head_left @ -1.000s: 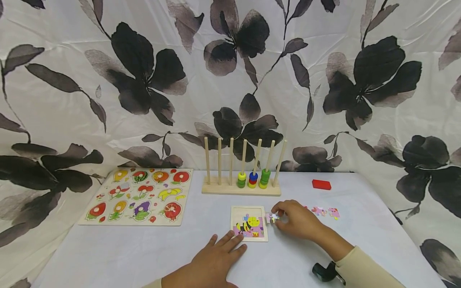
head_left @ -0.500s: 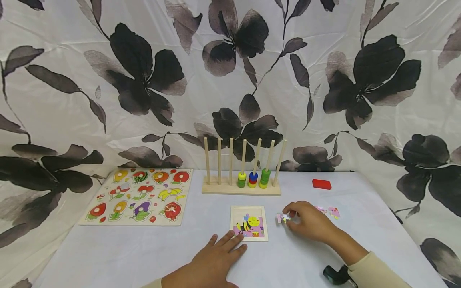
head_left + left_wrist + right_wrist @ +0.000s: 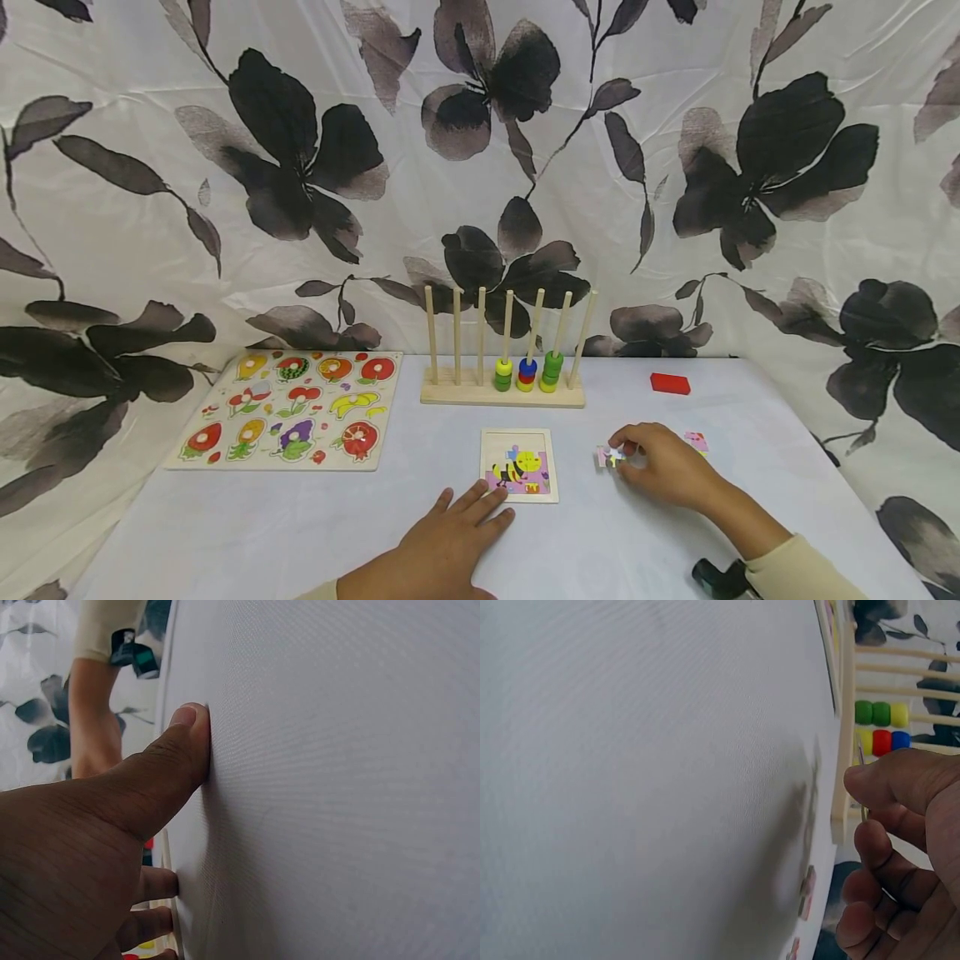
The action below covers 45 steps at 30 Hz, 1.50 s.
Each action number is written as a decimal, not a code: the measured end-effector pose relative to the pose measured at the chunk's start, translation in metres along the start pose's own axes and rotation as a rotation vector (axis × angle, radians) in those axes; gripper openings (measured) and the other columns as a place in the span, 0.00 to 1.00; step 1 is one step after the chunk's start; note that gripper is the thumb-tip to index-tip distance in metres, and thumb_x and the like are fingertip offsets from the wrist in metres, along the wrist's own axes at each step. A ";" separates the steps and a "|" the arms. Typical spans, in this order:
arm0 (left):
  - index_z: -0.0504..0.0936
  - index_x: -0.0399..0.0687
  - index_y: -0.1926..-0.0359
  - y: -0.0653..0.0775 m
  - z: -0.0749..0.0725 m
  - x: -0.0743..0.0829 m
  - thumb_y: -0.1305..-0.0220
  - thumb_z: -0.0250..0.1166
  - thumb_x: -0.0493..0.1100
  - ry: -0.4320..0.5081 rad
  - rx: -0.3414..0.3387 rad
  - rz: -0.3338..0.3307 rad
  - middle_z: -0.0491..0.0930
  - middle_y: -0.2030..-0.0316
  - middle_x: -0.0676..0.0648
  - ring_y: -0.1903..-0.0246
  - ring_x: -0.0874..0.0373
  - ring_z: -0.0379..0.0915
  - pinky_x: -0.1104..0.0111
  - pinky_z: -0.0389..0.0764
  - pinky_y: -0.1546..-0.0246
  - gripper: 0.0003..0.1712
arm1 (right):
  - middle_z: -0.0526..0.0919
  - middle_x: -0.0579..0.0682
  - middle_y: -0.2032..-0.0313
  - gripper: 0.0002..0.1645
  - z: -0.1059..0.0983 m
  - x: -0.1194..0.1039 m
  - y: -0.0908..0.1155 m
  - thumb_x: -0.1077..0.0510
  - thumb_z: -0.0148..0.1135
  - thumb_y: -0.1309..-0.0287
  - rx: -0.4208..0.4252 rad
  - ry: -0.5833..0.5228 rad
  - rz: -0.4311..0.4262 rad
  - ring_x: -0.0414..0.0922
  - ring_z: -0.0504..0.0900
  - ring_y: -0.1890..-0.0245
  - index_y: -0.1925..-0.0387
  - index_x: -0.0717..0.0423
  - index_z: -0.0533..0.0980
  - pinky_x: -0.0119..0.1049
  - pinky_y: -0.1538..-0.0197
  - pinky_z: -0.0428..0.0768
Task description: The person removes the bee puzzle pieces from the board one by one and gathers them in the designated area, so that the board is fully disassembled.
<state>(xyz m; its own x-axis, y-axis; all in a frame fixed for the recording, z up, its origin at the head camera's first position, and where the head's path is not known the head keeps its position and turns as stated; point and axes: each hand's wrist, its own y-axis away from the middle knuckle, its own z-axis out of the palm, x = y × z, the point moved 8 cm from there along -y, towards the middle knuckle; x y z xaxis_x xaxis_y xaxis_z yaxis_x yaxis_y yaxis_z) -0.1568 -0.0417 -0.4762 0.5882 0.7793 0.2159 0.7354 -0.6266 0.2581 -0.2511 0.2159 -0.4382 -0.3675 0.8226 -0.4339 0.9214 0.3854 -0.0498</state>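
My right hand (image 3: 663, 467) pinches a small jigsaw piece (image 3: 602, 457), pink with white and dark marks, between thumb and fingers. It is held to the right of the bee puzzle board (image 3: 493, 440). In the right wrist view the piece (image 3: 864, 812) appears edge-on, raised above the white cloth. My left hand (image 3: 450, 537) lies flat with fingers spread, its fingertips on the board's lower left edge. The left wrist view has its thumb (image 3: 184, 742) resting on the cloth. Inside the board, joined pieces form a yellow and black bee on pink.
A pink loose piece (image 3: 696, 440) shows beyond my right hand, which hides others. A red block (image 3: 670, 384) lies at the back right. Behind the board stands a wooden peg rack (image 3: 457, 397) with coloured rings. A fruit puzzle board (image 3: 281, 460) lies left.
My right hand has moved rightward with the piece, away from the bee board, and now covers more of the loose pieces. My left hand has stayed still.
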 end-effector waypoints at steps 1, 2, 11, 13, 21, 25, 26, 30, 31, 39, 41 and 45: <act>0.67 0.62 0.24 0.000 0.000 0.000 0.52 0.72 0.76 0.002 0.002 0.001 0.57 0.22 0.55 0.23 0.51 0.50 0.41 0.63 0.32 0.57 | 0.77 0.38 0.67 0.16 -0.001 0.002 0.001 0.63 0.73 0.47 -0.004 -0.001 0.014 0.41 0.75 0.61 0.55 0.48 0.83 0.45 0.52 0.79; 0.67 0.61 0.24 0.000 0.000 0.000 0.53 0.72 0.76 0.004 0.004 0.002 0.57 0.22 0.54 0.23 0.51 0.50 0.41 0.64 0.33 0.57 | 0.77 0.38 0.67 0.16 -0.001 0.004 0.001 0.63 0.73 0.47 -0.009 -0.004 0.026 0.42 0.75 0.60 0.55 0.48 0.83 0.46 0.52 0.78; 0.68 0.60 0.24 0.001 -0.001 0.000 0.53 0.73 0.75 0.012 0.006 -0.001 0.57 0.22 0.54 0.23 0.51 0.50 0.41 0.64 0.33 0.57 | 0.78 0.39 0.66 0.16 -0.006 0.015 0.008 0.64 0.72 0.48 -0.027 -0.010 0.045 0.42 0.76 0.61 0.56 0.49 0.83 0.46 0.53 0.79; 0.68 0.60 0.24 0.001 -0.001 0.000 0.53 0.73 0.75 0.011 0.004 -0.002 0.57 0.22 0.54 0.23 0.51 0.50 0.41 0.64 0.33 0.57 | 0.78 0.39 0.66 0.16 -0.007 0.019 0.010 0.64 0.72 0.48 -0.031 -0.012 0.059 0.42 0.76 0.61 0.56 0.49 0.83 0.46 0.52 0.79; 0.67 0.60 0.24 0.000 -0.001 0.000 0.53 0.73 0.75 0.009 0.000 0.001 0.56 0.22 0.53 0.23 0.51 0.49 0.41 0.64 0.33 0.57 | 0.77 0.39 0.67 0.16 -0.009 0.027 0.015 0.64 0.72 0.48 -0.032 0.002 0.054 0.41 0.75 0.62 0.56 0.50 0.83 0.46 0.53 0.78; 0.67 0.61 0.24 0.000 -0.001 0.000 0.53 0.73 0.75 0.010 -0.007 -0.005 0.56 0.22 0.54 0.23 0.52 0.49 0.41 0.63 0.33 0.57 | 0.77 0.38 0.68 0.16 -0.009 0.030 0.017 0.63 0.73 0.49 -0.030 0.002 0.044 0.41 0.74 0.63 0.57 0.50 0.83 0.45 0.55 0.78; 0.67 0.61 0.24 0.000 -0.001 0.000 0.53 0.73 0.75 0.011 -0.007 -0.006 0.56 0.22 0.54 0.23 0.52 0.49 0.41 0.63 0.33 0.57 | 0.77 0.38 0.68 0.16 -0.009 0.030 0.017 0.63 0.73 0.49 -0.031 0.001 0.038 0.40 0.74 0.63 0.57 0.50 0.83 0.45 0.56 0.78; 0.67 0.61 0.24 0.000 0.000 0.000 0.53 0.72 0.76 0.008 -0.007 -0.006 0.56 0.22 0.54 0.23 0.52 0.49 0.41 0.64 0.33 0.58 | 0.76 0.37 0.68 0.16 -0.009 0.033 0.018 0.63 0.73 0.49 -0.028 -0.001 0.030 0.40 0.74 0.64 0.57 0.50 0.83 0.44 0.56 0.78; 0.67 0.61 0.24 0.000 0.000 0.000 0.53 0.72 0.76 0.006 -0.005 -0.004 0.56 0.22 0.54 0.23 0.52 0.49 0.41 0.64 0.33 0.58 | 0.76 0.37 0.68 0.16 -0.008 0.034 0.018 0.63 0.74 0.49 -0.028 -0.003 0.031 0.40 0.74 0.64 0.57 0.50 0.83 0.43 0.56 0.78; 0.67 0.61 0.24 -0.001 0.000 -0.001 0.52 0.73 0.75 0.005 -0.006 -0.004 0.56 0.22 0.54 0.23 0.51 0.49 0.41 0.64 0.33 0.57 | 0.75 0.38 0.69 0.15 -0.006 0.040 0.019 0.63 0.73 0.49 -0.035 -0.011 0.041 0.40 0.73 0.65 0.58 0.51 0.83 0.41 0.58 0.76; 0.68 0.61 0.24 0.000 0.000 0.000 0.52 0.73 0.75 0.001 -0.004 -0.003 0.56 0.22 0.54 0.23 0.51 0.49 0.41 0.64 0.33 0.57 | 0.75 0.38 0.69 0.15 -0.006 0.041 0.019 0.63 0.74 0.49 -0.040 -0.011 0.041 0.39 0.73 0.65 0.58 0.50 0.83 0.40 0.58 0.76; 0.68 0.61 0.24 0.000 0.000 0.000 0.52 0.72 0.75 0.004 -0.001 -0.003 0.56 0.22 0.54 0.23 0.51 0.50 0.41 0.64 0.33 0.57 | 0.75 0.38 0.69 0.15 -0.006 0.041 0.018 0.62 0.74 0.48 -0.047 -0.012 0.032 0.39 0.73 0.65 0.58 0.51 0.83 0.40 0.58 0.76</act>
<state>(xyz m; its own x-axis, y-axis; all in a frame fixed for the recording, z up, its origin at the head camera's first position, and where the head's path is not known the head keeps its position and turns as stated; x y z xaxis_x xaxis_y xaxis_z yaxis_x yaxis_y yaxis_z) -0.1572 -0.0419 -0.4763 0.5845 0.7813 0.2189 0.7369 -0.6241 0.2599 -0.2505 0.2586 -0.4513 -0.3365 0.8296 -0.4457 0.9254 0.3789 0.0066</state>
